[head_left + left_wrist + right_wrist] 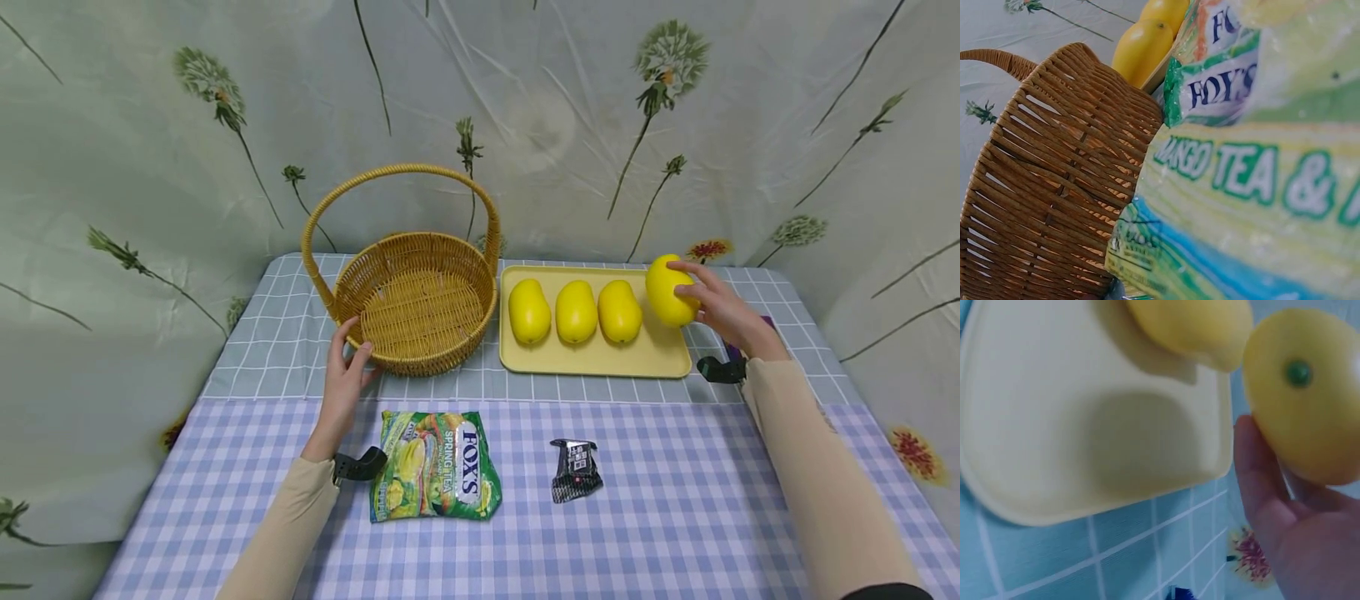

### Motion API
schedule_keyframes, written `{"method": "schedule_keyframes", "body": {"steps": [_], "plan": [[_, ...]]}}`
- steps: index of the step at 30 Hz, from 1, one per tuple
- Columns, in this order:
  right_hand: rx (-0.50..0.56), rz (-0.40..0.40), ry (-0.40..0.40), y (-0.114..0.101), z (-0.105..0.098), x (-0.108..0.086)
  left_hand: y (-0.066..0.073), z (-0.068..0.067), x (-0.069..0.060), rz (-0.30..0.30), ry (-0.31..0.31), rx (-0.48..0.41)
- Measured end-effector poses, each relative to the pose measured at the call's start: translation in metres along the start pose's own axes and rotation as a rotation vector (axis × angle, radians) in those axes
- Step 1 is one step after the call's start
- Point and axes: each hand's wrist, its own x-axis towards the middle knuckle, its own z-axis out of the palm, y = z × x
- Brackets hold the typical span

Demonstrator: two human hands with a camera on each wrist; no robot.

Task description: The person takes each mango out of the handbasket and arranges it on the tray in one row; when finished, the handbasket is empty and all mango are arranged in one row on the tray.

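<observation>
My right hand (727, 310) grips a yellow mango (670, 292) over the right end of the cream tray (585, 363); in the right wrist view, the mango's green stem spot shows and its shadow falls on the tray. Several more yellow mangoes (577, 312) lie in a row on that tray. To the left stands a wicker basket (423, 312) with a tall arched handle, nothing inside it. At its front left rim my left hand (345, 375) holds the basket, thumb and fingers apart on the edge. The left wrist view does not show this hand clearly.
A green FOX'S candy bag (437, 467) lies in front of the basket, close to the left wrist. Right of it lies a small black packet (576, 471). A dark purple object (732, 351) is partly hidden behind the right wrist. A floral curtain (540, 125) hangs behind the table.
</observation>
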Motion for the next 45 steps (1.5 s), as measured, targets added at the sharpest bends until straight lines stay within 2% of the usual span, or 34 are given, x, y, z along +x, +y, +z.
{"method": "schedule_keyframes", "body": {"steps": [4,12,19,25,30,39,45], "plan": [[-0.036,0.018,0.027,0.009,0.001,0.0,0.0,0.0,0.0,-0.002,0.003,0.005],[-0.111,0.028,0.003,0.019,0.009,0.005,0.0,0.0,0.0,-0.003,0.009,0.01],[-0.199,0.024,0.048,0.018,0.017,0.006,-0.001,0.0,0.001,0.004,0.009,0.013],[-0.264,0.036,0.052,0.021,0.02,0.006,0.0,0.001,0.0,0.005,0.005,0.027],[-0.272,0.051,0.059,0.029,0.018,0.009,0.0,0.001,0.0,0.01,0.006,0.036],[-0.282,0.038,0.101,0.024,0.022,-0.002,0.001,0.0,0.002,-0.016,0.001,0.038],[-0.29,0.015,0.143,0.024,0.022,-0.006,-0.013,-0.008,0.009,-0.041,-0.004,0.05]]}}
